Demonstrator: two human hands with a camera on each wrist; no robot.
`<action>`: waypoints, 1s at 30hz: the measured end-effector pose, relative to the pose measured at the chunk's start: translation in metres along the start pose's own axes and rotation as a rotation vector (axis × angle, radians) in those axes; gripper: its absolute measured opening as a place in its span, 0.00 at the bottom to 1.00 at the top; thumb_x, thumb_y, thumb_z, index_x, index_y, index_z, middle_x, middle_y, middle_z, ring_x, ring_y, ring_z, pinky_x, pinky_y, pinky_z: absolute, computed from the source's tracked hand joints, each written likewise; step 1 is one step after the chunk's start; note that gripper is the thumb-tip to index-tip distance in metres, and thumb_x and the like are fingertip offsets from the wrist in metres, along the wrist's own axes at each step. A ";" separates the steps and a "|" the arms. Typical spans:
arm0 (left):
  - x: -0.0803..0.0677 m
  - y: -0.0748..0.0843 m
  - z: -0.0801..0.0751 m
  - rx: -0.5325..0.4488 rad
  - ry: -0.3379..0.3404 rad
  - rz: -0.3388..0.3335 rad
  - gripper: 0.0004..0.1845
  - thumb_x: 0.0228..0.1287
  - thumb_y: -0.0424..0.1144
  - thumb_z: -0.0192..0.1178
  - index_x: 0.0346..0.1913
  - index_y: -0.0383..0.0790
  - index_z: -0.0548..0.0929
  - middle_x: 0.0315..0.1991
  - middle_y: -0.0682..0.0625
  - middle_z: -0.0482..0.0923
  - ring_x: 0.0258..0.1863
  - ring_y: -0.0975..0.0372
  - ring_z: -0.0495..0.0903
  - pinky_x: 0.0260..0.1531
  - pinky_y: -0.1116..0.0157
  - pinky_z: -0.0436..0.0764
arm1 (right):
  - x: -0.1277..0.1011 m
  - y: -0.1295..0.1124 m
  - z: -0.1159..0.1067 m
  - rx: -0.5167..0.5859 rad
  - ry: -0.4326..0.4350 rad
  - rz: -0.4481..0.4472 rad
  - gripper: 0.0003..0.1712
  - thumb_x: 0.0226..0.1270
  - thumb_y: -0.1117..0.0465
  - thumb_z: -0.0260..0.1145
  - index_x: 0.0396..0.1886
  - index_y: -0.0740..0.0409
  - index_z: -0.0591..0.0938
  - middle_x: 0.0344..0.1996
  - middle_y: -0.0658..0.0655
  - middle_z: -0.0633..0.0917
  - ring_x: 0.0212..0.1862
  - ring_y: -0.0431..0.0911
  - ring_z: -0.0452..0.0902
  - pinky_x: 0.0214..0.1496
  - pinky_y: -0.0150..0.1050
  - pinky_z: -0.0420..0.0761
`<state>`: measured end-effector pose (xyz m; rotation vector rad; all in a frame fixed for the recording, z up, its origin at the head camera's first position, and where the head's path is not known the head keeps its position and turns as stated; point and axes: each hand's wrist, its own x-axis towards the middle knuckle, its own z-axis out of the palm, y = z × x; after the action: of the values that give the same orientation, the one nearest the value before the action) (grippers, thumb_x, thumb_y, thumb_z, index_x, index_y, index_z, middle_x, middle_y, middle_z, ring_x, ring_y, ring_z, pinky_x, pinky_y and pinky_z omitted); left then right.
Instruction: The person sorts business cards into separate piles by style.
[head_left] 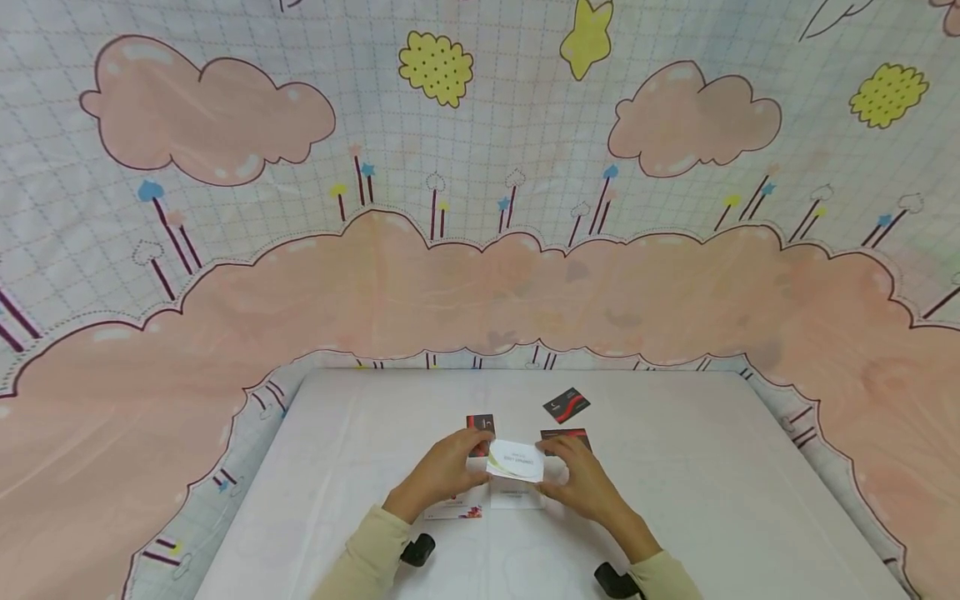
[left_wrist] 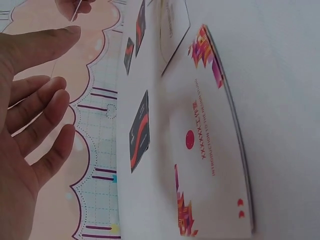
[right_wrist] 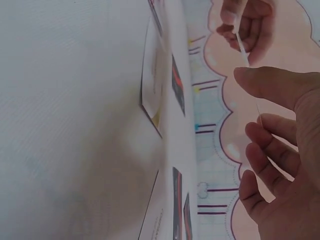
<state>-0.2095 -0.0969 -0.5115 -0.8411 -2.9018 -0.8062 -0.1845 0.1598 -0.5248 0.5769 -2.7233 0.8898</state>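
Between my two hands, above the table, is a white business card [head_left: 516, 461] with a yellow-green curve and small print. My left hand [head_left: 448, 468] pinches its left edge and my right hand [head_left: 583, 483] pinches its right edge, thumb against fingers. In both wrist views the card is nearly edge-on, a thin line. Below it on the table lies another white card [head_left: 517, 497], partly covered. Under the left hand is a stack of white cards with red and purple pagoda corners [left_wrist: 200, 140]. In the right wrist view another white card [right_wrist: 151, 220] shows at the bottom.
Beyond the hands lie black-and-red cards: one at the left [head_left: 480, 423], one at the back right [head_left: 567, 406], and one partly behind the right hand [head_left: 573, 434]. The white table [head_left: 337, 467] meets a cloud-patterned backdrop [head_left: 480, 292]. Black wrist cameras [head_left: 418, 550] sit near the sleeves.
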 end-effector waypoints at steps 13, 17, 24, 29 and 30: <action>-0.011 0.003 0.015 0.035 0.042 0.064 0.30 0.51 0.46 0.75 0.57 0.45 0.77 0.59 0.51 0.77 0.59 0.58 0.76 0.60 0.56 0.78 | -0.010 0.013 0.000 -0.010 -0.048 -0.017 0.31 0.43 0.56 0.82 0.50 0.51 0.82 0.50 0.47 0.82 0.52 0.45 0.76 0.54 0.48 0.80; -0.013 0.003 0.018 0.038 0.008 0.044 0.30 0.52 0.45 0.74 0.58 0.44 0.76 0.61 0.49 0.77 0.61 0.56 0.76 0.61 0.56 0.77 | -0.011 0.016 0.001 -0.024 -0.076 0.001 0.31 0.43 0.55 0.82 0.51 0.49 0.82 0.51 0.48 0.82 0.56 0.48 0.77 0.58 0.52 0.78; -0.015 0.003 0.025 0.055 -0.007 0.013 0.30 0.50 0.46 0.75 0.56 0.44 0.78 0.60 0.47 0.78 0.59 0.54 0.78 0.58 0.54 0.78 | -0.012 0.018 0.004 0.005 -0.134 0.022 0.31 0.45 0.55 0.81 0.52 0.51 0.81 0.54 0.53 0.82 0.59 0.54 0.76 0.62 0.58 0.75; -0.016 0.002 0.029 0.070 -0.010 0.013 0.30 0.49 0.46 0.75 0.55 0.42 0.79 0.59 0.48 0.79 0.58 0.54 0.78 0.59 0.55 0.78 | -0.011 0.020 0.008 -0.005 -0.168 0.007 0.29 0.46 0.57 0.79 0.51 0.53 0.81 0.54 0.56 0.81 0.59 0.55 0.76 0.61 0.60 0.74; -0.016 0.002 0.030 0.074 -0.010 0.014 0.30 0.49 0.46 0.76 0.55 0.42 0.79 0.59 0.48 0.79 0.58 0.54 0.79 0.59 0.55 0.78 | -0.011 0.021 0.009 -0.004 -0.173 0.006 0.29 0.46 0.57 0.79 0.51 0.53 0.81 0.54 0.56 0.81 0.58 0.55 0.76 0.60 0.59 0.74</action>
<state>-0.1912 -0.0885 -0.5388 -0.8601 -2.9112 -0.6910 -0.1844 0.1727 -0.5466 0.6752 -2.8807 0.8729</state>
